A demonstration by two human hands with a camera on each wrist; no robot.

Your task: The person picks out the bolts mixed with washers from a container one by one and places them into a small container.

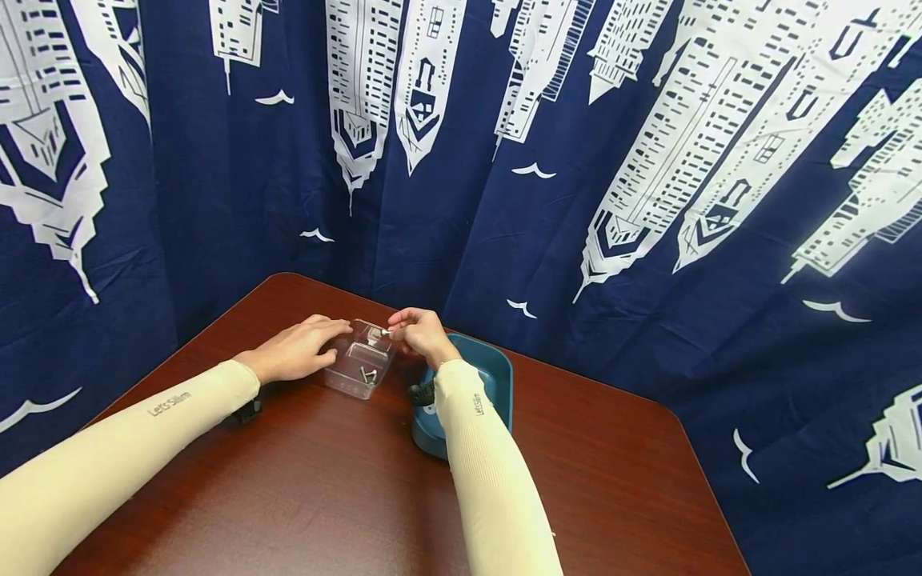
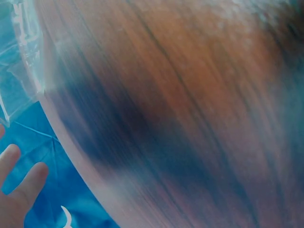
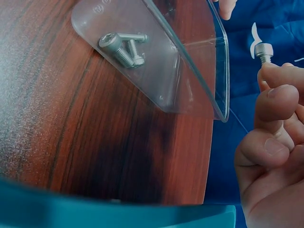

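My right hand [image 1: 425,334] pinches a silver socket-head bolt [image 3: 264,50] between thumb and fingertips, its head pointing up in the right wrist view. It is over the far right part of a clear plastic box [image 1: 344,385] with a divider. Inside the near compartment lie several metal bolts [image 3: 116,49], one thicker than the others. Small pale items [image 1: 374,336] show in the far compartment, too small to make out. My left hand [image 1: 298,350] is at the box's left side, fingers extended near its rim; whether they touch it, I cannot tell.
A teal bin [image 1: 502,384] stands right of the box, partly under my right forearm. Both stand on a brown wooden table [image 1: 346,488]. A navy curtain [image 1: 446,240] with white buildings hangs along the table's far edge. A dark wrist device [image 1: 421,394] is beside the bin.
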